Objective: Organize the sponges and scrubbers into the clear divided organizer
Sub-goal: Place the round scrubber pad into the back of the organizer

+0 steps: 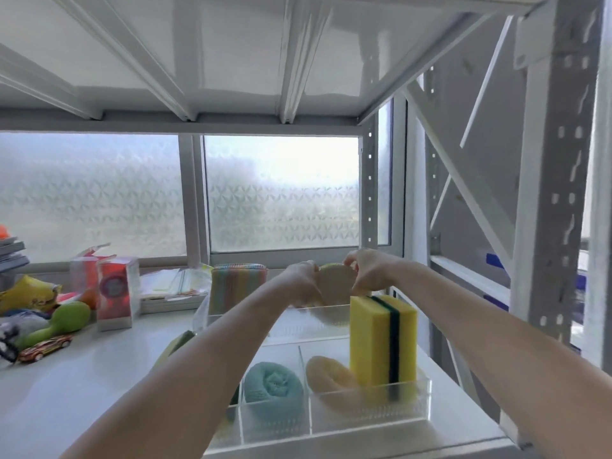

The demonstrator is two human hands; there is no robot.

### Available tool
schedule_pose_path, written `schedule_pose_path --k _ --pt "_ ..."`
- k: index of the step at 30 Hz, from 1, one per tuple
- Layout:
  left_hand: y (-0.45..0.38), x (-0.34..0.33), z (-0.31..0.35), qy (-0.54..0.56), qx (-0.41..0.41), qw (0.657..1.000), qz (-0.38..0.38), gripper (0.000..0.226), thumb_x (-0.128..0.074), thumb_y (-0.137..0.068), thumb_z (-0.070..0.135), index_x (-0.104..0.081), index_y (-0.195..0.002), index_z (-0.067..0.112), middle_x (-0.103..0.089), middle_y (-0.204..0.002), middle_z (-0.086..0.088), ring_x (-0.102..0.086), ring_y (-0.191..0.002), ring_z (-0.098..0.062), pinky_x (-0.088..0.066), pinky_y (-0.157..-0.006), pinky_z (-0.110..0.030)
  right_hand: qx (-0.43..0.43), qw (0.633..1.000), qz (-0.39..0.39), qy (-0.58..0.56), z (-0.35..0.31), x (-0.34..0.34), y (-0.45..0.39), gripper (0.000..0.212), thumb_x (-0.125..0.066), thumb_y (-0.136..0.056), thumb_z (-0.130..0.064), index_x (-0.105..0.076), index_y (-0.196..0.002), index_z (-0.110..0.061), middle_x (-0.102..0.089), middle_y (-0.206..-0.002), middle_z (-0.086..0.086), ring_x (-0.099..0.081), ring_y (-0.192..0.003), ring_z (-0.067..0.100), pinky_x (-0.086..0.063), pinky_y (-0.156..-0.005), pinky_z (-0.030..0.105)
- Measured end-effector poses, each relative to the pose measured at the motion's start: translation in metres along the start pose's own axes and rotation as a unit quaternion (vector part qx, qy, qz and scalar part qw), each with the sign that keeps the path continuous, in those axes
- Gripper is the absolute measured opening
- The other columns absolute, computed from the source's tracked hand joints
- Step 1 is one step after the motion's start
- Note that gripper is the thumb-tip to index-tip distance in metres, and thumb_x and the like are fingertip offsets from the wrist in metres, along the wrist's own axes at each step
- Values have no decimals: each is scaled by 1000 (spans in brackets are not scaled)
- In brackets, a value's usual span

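The clear divided organizer point(371, 415) sits on the white shelf, front right. Its near row holds a teal mesh scrubber point(276, 385) in the middle and a pale yellow mesh scrubber point(328, 376) on the right, with two yellow sponges with green scouring sides point(381, 339) standing upright beside it. Over the far compartment my left hand point(303, 281) and my right hand point(367, 271) both grip a round beige pad with a green edge point(336, 286), held upright. A striped pastel sponge stack point(238, 289) stands behind the organizer's far left.
Red and clear boxes point(114, 291), a green maraca-like toy point(56, 323), a toy car point(44, 349), a yellow bag point(28, 293) and flat packets point(172, 286) crowd the shelf's left and back. A shelf upright point(549, 226) stands at the right; another shelf hangs overhead.
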State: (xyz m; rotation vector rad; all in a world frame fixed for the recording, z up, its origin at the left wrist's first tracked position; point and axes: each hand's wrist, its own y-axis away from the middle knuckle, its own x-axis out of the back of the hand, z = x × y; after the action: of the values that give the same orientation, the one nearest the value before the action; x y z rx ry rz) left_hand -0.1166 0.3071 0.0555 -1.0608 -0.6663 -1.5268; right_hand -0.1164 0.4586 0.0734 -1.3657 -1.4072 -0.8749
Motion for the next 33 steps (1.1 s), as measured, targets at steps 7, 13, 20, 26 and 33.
schedule_pose_path --k 7,13,20,26,33 --pt "-9 -13 2 3 23 999 34 73 -70 -78 25 -34 -141 16 -57 -125 -8 -58 -105 -22 -48 -91 -28 3 1000 17 2 5 -6 -2 46 -68 -76 -9 -56 -120 -10 -57 -102 4 -55 -89 19 -48 -77 29" --pt "-9 -10 -3 -33 16 994 98 78 -59 -86 24 -17 -152 22 -35 -143 -14 -48 -127 -30 -43 -99 -33 -13 1000 22 -15 10 -8 -9 53 -56 -90 -22 -39 -140 -14 -51 -137 7 -51 -121 23 -44 -103 36" --pt "-9 -11 -6 -42 47 997 45 68 -39 -93 19 -10 -154 18 -15 -157 -17 -32 -139 -32 -35 -108 -35 -36 999 25 -4 8 -10 -16 35 -40 -97 -24 -54 -126 -11 -54 -128 8 -55 -111 24 -44 -90 33" --pt "-9 -15 -4 -56 34 997 47 61 -40 -94 17 -19 -152 18 -24 -152 -18 -40 -135 -31 -36 -106 -33 -55 998 25 23 12 -16 -19 36 -41 -96 -25 -51 -128 -11 -50 -135 8 -52 -117 26 -44 -99 38" --pt "-9 -11 -6 -78 42 994 56 59 -45 -93 27 -28 -149 21 -24 -150 -15 -45 -130 -33 -39 -104 -36 -34 999 34 13 11 -9 -11 41 -47 -96 -26 -46 -134 -10 -49 -139 8 -56 -103 20 -46 -87 31"
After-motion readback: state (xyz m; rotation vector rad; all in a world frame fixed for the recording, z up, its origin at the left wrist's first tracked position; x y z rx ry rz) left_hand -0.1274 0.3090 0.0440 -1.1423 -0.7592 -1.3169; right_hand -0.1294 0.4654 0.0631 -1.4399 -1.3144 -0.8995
